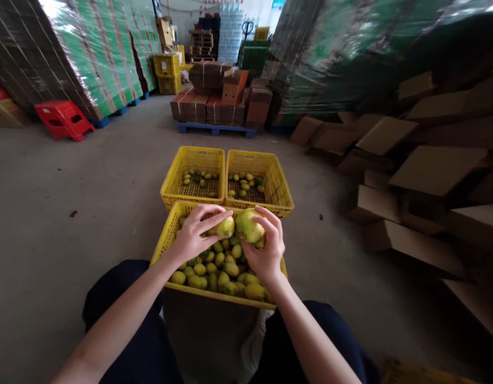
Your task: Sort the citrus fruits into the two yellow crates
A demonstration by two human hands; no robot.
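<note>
My left hand (pixel 196 234) is closed around a yellow-green lemon (pixel 225 227), thumb below and fingers on top. A greener lemon (pixel 248 226) sits in my right hand (pixel 269 248), gripped between the thumb and the bent fingers. The two fruits are side by side, almost touching, above the near yellow crate (pixel 160 245). Many more lemons (pixel 219 260), green to yellow, fill that crate below my hands. My hands and forearms hide part of its contents.
Two yellow crates, left (pixel 170 173) and right (pixel 280 181), stand just beyond, each with several lemons on the bottom. Cardboard boxes (pixel 414 245) are heaped at right. Farther back are a blue pallet (pixel 216 128) with flattened cartons, a red stool (pixel 66 120) and wrapped stacks (pixel 102 53).
</note>
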